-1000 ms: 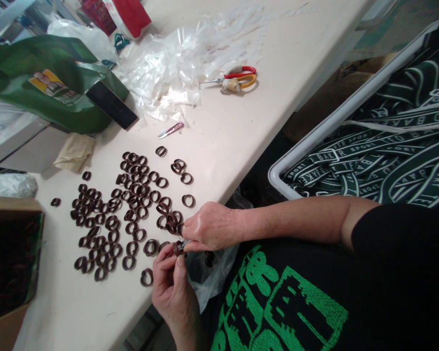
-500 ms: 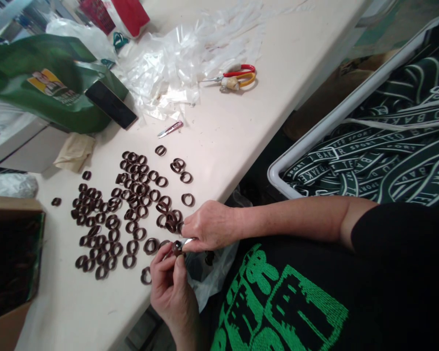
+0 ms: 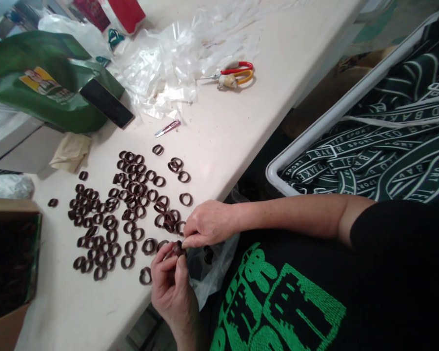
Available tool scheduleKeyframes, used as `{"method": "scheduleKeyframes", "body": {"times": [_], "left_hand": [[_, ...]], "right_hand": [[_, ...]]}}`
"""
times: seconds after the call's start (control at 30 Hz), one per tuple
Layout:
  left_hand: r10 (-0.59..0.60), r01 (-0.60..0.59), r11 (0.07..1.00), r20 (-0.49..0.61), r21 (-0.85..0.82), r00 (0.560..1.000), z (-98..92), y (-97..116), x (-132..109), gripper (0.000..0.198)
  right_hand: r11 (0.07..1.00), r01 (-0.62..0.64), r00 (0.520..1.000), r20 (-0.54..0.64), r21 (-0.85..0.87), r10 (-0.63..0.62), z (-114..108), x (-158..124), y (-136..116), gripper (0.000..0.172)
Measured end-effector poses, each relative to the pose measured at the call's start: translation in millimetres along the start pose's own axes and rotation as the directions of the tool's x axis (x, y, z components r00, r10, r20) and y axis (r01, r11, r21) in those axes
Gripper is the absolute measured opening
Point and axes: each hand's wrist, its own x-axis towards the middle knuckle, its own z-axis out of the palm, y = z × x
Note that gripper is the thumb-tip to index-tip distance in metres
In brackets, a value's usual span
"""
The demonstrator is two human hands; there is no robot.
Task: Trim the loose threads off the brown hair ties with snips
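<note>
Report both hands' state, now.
Left hand: fingers closed, holding a brown loop.
Right hand: fingers curled closed at that loop; whether holding anything cannot be told.

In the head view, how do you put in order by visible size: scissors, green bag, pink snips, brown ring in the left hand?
Green bag, largest
Scissors
Pink snips
Brown ring in the left hand, smallest; partly hidden
</note>
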Motion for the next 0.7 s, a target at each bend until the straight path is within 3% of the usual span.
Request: {"method": "scheduleKeyframes", "body": {"times": [0.17, 0.3, 0.43, 0.57, 0.7], "left_hand": [[-0.072, 0.071, 0.994, -0.008, -0.086, 0.997, 0.8, 1, 1, 0.012], [-0.282, 0.250, 0.905, -0.045, -0.345, 0.958, -0.3, 3, 6, 0.019], [-0.372, 0.309, 0.818, -0.037, -0.485, 0.928, -2.5, 2, 11, 0.025], [-0.390, 0.318, 0.803, -0.041, -0.504, 0.920, -1.4, -2, 12, 0.028], [-0.351, 0.312, 0.861, -0.024, -0.401, 0.936, -9.8, -9, 2, 0.022]], "right_hand": [[0.993, 0.012, 0.999, -0.042, -0.116, -0.017, -1, -2, -3, 0.039], [1.000, -0.004, 0.995, -0.098, -0.024, 0.002, -4, -4, 4, 0.036], [0.993, -0.084, 0.978, -0.184, 0.087, 0.099, -7, -7, 14, 0.039], [0.989, -0.082, 0.973, -0.203, 0.123, 0.106, -7, -9, 17, 0.039], [0.994, -0.048, 0.959, -0.275, 0.094, 0.073, -7, -10, 20, 0.039]]}}
